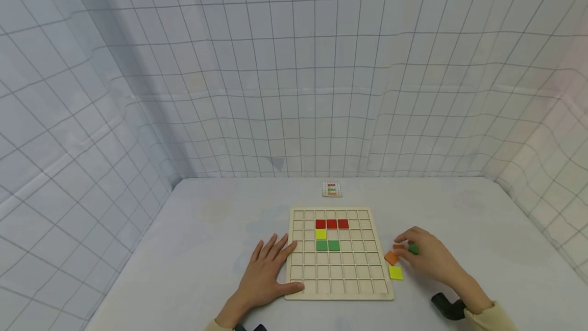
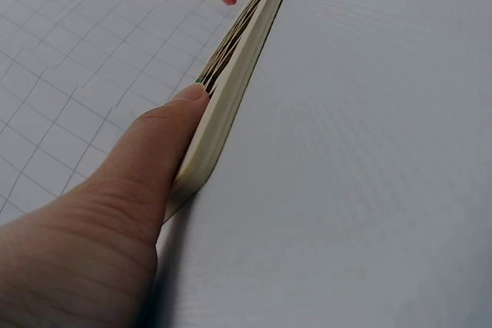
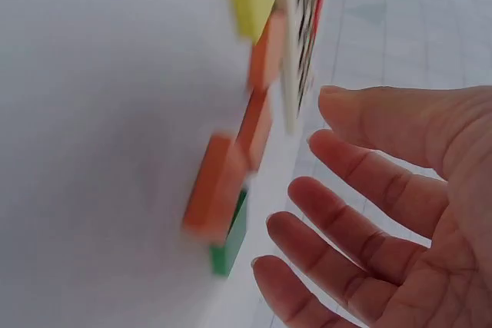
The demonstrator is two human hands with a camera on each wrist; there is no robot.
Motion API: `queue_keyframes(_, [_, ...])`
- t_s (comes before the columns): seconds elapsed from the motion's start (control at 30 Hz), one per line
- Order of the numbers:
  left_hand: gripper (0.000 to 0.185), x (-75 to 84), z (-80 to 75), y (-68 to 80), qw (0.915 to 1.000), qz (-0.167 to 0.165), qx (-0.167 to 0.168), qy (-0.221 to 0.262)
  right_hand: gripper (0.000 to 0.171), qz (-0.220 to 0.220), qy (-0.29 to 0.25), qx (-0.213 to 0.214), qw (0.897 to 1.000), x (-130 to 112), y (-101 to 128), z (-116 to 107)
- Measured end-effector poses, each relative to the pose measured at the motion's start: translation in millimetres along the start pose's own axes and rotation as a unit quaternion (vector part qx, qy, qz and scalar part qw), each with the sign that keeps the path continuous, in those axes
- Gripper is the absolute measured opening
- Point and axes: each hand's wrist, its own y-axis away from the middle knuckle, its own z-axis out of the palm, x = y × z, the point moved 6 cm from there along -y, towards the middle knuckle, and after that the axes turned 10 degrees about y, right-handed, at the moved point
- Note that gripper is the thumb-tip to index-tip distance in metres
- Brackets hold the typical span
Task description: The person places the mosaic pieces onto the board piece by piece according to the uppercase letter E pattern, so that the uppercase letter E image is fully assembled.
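My left hand (image 1: 264,275) lies with spread fingers at the left edge of a wooden grid board (image 1: 342,286), its thumb on the near left corner. Three red tiles (image 1: 332,224), one yellow tile (image 1: 320,234) and two green tiles (image 1: 333,245) sit in the board's squares. Off the right side, my right hand (image 1: 427,255) hovers over loose tiles with its fingers loosely bent. Below it are orange tiles (image 3: 215,190), a green tile (image 3: 231,243) and another yellow tile (image 1: 396,273). In the right wrist view a gap parts the fingertips from the tiles, with nothing between them.
A small card (image 1: 332,189) with a coloured grid pattern lies beyond the board's far edge. White grid-lined curtains (image 1: 294,75) enclose the white table (image 1: 206,249) at the back and sides. A black strap piece (image 1: 447,306) shows by the right wrist.
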Motion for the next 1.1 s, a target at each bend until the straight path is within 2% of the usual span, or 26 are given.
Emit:
queue_keyframes(0.2, [0.091,0.2,1.3,0.7,1.0,0.005,0.002,0.006,0.025,0.042,0.032,-0.014,0.998,26,5,-2])
queue_keyframes(0.43, [0.092,-0.8,1.8,1.3,0.9999,0.008,0.009,-0.004,0.024,0.07,0.012,-0.042,0.997,42,5,4])
queue_keyframes(0.77, [0.091,0.5,1.3,1.5,0.9999,0.011,0.009,0.002,0.024,0.114,-0.023,-0.061,0.991,50,1,3])
queue_keyframes(1.1, [0.091,0.3,0.2,2.1,0.9999,0.008,0.008,0.002,0.026,0.117,-0.049,-0.064,0.99,50,-2,7])
